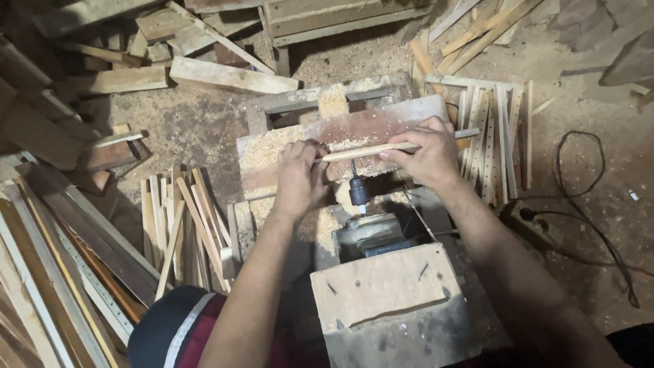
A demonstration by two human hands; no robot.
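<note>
Both hands pinch a thin wooden strip (392, 146) lying across the sawdust-covered board (354, 133), directly above the drill bit (353, 167). Left hand (300, 176) grips its near end, fingers curled tight; right hand (426, 153) pinches farther along. Risk: the strip may slip or split, bringing fingertips close to the bit.

The thin wooden strip (395, 146) is pale tan; the board (381, 126) under it is reddish brown, dusted with yellowish sawdust (269, 151) — the drill chuck (359, 191) is black, the wooden block (388, 286) light beige with dark specks, the cable (579, 204) black
</note>
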